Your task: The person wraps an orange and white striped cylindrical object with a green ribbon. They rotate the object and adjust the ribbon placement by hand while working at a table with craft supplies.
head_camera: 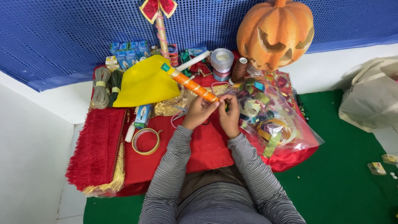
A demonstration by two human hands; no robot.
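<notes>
Both my hands meet over the red cloth point(207, 145) at the lower end of a stick wrapped in orange ribbon point(192, 84), which slants up to the left and ends in a green tip. My left hand point(199, 111) grips the stick's lower end. My right hand point(229, 114) pinches the same end from the right, fingers closed on it. My sleeves are striped grey and black.
A yellow cloth point(145, 83), rope coils point(101, 87), a tape ring point(146, 141), red fringe point(97, 145), silver tape rolls point(222, 62), a brown thread spool point(239, 69), a clear bag of ribbons point(273, 120) and a carved pumpkin point(275, 33) surround me. A white bag point(371, 99) lies right on green carpet.
</notes>
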